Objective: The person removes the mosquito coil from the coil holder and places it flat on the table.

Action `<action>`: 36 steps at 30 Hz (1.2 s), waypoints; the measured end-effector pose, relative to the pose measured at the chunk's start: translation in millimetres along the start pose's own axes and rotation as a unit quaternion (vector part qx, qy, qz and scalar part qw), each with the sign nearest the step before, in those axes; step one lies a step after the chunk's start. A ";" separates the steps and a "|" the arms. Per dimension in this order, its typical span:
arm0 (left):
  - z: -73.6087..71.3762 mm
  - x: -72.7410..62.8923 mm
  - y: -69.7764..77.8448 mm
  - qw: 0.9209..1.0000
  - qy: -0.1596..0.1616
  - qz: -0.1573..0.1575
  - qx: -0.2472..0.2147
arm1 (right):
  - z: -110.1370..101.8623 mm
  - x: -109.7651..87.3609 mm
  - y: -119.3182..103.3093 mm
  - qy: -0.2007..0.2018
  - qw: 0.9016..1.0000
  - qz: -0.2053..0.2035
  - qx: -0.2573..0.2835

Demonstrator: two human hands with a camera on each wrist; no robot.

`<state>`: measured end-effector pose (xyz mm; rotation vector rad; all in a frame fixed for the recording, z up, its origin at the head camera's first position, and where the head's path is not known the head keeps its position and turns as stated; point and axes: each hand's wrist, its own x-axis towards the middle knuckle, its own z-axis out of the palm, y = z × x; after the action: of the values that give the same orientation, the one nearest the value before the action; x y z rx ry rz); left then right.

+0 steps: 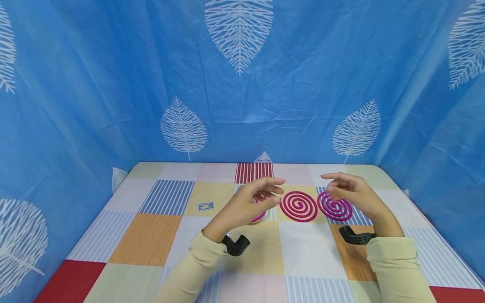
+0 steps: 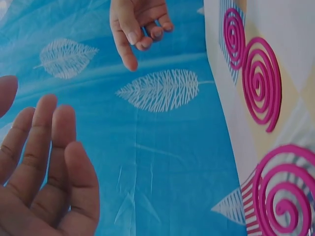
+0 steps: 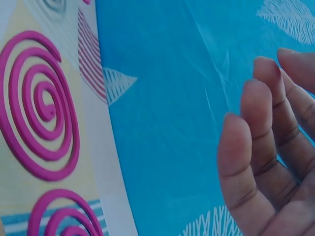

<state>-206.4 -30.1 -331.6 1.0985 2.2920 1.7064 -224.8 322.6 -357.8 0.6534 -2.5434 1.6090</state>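
Observation:
Three magenta spiral coils, shaped like mosquito coils, lie flat in a row on the table. The left coil (image 1: 261, 217) is partly hidden behind my left hand (image 1: 253, 201). The middle coil (image 1: 299, 205) shows whole between the hands. My right hand (image 1: 350, 189) hovers over the right coil (image 1: 337, 215) and covers its upper part. Both hands are raised off the table, fingers loosely bent, holding nothing. In the left wrist view, the nearest coil (image 2: 281, 208) sits at the lower right, and my left hand's fingers (image 2: 59, 142) are apart from it.
A patchwork tablecloth (image 1: 144, 240) covers the table. Blue curtains (image 1: 235, 101) with white leaf prints enclose the back and both sides. A small blue rectangular mark (image 1: 206, 206) shows on the cloth left of the coils. Each wrist wears a black mount (image 1: 356, 236).

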 end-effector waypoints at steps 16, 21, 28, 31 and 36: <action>-24.1 -21.4 -9.6 1.000 0.007 0.005 0.029 | 31.6 14.1 -2.9 -0.043 0.996 -0.056 0.055; -30.0 -26.2 -18.8 0.999 0.010 0.004 0.034 | 40.7 17.4 -0.3 -0.052 0.995 -0.074 0.051; -41.9 -34.8 -31.3 0.999 0.016 -0.003 0.044 | 54.3 21.7 1.0 -0.056 0.995 -0.074 0.044; -46.8 -37.6 -36.2 0.999 0.020 -0.011 0.047 | 60.3 23.4 3.7 -0.058 0.995 -0.073 0.045; -52.3 -40.8 -46.0 0.999 0.027 -0.026 0.036 | 70.1 25.1 7.6 -0.059 0.993 -0.076 0.060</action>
<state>-222.9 -101.6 -365.4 1.0079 2.4113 1.6672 -238.6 256.0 -389.1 0.9575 -2.4183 1.7297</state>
